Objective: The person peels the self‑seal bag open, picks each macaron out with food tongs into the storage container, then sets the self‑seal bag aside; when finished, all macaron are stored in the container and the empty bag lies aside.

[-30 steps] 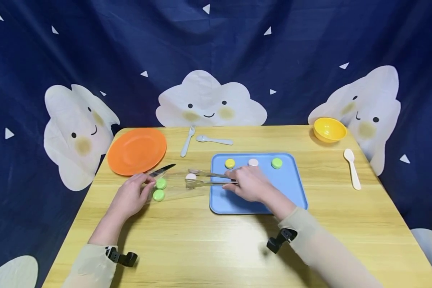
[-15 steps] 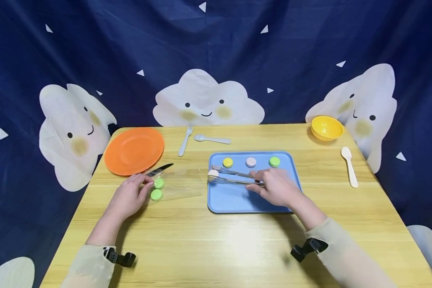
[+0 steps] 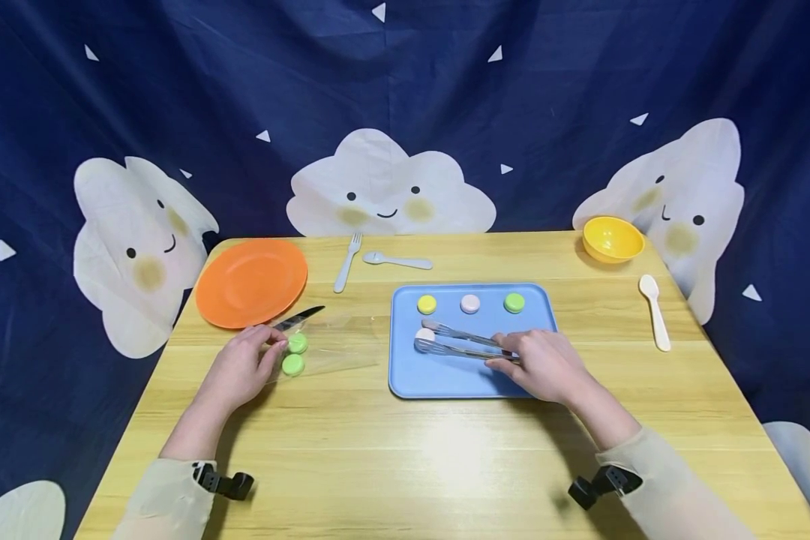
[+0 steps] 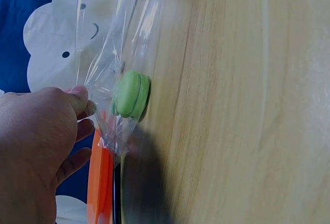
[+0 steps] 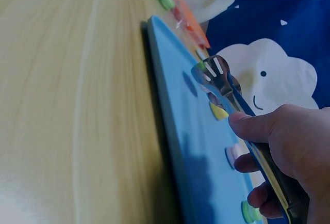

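Observation:
In the head view my left hand (image 3: 241, 367) pinches the edge of a clear plastic bag (image 3: 347, 346) lying on the table. Two green macarons (image 3: 293, 365) are inside it, close to my fingertips; the left wrist view shows one green macaron (image 4: 133, 95) through the film. My right hand (image 3: 545, 366) grips metal tongs (image 3: 464, 335) over the blue tray (image 3: 439, 384). Between the slotted tong tips is a whitish macaron (image 3: 425, 335), at the tray's left half. From the right wrist, the tongs (image 5: 219, 77) largely hide that macaron.
Along the tray's far side sit a yellow macaron (image 3: 427, 304), a pale pink one (image 3: 469, 304) and a green one (image 3: 514, 302). An orange plate (image 3: 251, 281) and a black-bladed knife (image 3: 301, 316) lie left; a fork (image 3: 348, 264), grey spoon (image 3: 400, 261), yellow bowl (image 3: 613, 241) and white spoon (image 3: 655, 313) stand around.
My right hand has moved right with the tongs, carrying the whitish macaron out of the bag and over the tray. My left hand keeps its hold on the bag; the view shifted slightly.

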Tool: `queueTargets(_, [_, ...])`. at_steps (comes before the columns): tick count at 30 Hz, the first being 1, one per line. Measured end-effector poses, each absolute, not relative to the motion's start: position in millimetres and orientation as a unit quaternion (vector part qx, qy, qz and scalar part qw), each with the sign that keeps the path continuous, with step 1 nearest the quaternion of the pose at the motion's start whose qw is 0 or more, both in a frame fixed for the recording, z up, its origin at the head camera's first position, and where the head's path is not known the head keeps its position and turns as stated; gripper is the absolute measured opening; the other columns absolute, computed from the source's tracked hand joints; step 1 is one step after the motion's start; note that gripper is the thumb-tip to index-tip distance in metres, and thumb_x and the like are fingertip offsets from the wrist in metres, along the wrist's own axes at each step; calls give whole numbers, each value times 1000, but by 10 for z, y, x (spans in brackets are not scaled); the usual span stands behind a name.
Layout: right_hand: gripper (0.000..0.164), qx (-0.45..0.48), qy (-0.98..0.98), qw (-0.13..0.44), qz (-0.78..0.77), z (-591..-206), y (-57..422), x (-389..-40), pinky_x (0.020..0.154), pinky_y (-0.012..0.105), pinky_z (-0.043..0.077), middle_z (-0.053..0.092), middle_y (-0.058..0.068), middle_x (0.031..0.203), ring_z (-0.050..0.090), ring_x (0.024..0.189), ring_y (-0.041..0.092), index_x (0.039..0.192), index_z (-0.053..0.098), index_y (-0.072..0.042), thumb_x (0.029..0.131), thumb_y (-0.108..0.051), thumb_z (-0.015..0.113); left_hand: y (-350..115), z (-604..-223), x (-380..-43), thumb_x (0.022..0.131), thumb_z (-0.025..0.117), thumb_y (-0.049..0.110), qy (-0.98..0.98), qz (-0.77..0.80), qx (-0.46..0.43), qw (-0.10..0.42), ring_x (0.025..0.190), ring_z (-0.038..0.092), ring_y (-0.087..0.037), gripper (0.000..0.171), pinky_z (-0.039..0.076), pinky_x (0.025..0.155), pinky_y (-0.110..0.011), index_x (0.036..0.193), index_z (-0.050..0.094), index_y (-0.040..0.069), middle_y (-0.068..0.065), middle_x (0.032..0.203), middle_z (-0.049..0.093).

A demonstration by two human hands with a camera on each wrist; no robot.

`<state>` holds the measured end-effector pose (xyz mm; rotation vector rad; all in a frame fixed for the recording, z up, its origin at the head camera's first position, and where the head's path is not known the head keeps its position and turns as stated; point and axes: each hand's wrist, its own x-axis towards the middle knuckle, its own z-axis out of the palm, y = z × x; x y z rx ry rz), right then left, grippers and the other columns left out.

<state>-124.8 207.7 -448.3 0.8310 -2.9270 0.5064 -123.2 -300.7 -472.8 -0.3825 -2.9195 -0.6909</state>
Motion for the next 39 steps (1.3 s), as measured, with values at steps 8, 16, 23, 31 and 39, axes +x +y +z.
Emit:
queueTargets(8, [33, 271, -949, 26, 160, -4558, 2119, -1222, 52, 31, 37, 70, -5, 81, 48, 59, 10, 110, 80, -14, 95, -43, 81, -2991, -4712, -1230, 106, 68, 16, -962, -225, -137, 69, 97, 65, -31, 7, 52, 87, -56, 105, 70, 9, -8, 104, 69])
queueTargets(16, [32, 267, -945, 14, 186, -4447, 2035, -1246, 49, 31, 32, 54, -13, 71, 44, 57, 9, 104, 75, -15, 95, -46, 80, -2975, -4720, -1259, 106, 67, 16, -960, -225, -146, 75, 98, 64, -30, 7, 52, 87, -55, 107, 70, 9, -8, 104, 69])
queueTargets(23, [37, 300, -934, 31, 190, -4399, 1709, -1327, 56, 34, 49, 78, -4, 100, 72, 78, 16, 116, 81, -14, 97, -45, 77, -2988, -4712, -1237, 106, 67, 14, -960, -228, -145, 78, 101, 65, -31, 5, 52, 89, -57, 107, 70, 9, -9, 106, 70])
queueTargets(31, [39, 325, -929, 26, 177, -4464, 1342, -1441, 58, 39, 54, 79, -1, 108, 76, 92, 22, 122, 81, -16, 98, -46, 76, -3003, -4711, -1226, 106, 67, 14, -961, -232, -137, 71, 105, 65, -33, 5, 52, 92, -58, 108, 70, 11, -9, 108, 70])
queueTargets(39, [26, 345, -927, 4, 147, -4501, 919, -1578, 53, 36, 46, 69, -7, 80, 65, 70, 16, 106, 77, -22, 101, -47, 71, -3017, -4704, -1210, 106, 68, 15, -960, -231, -141, 79, 107, 65, -34, 5, 51, 94, -59, 107, 70, 11, -9, 108, 70])
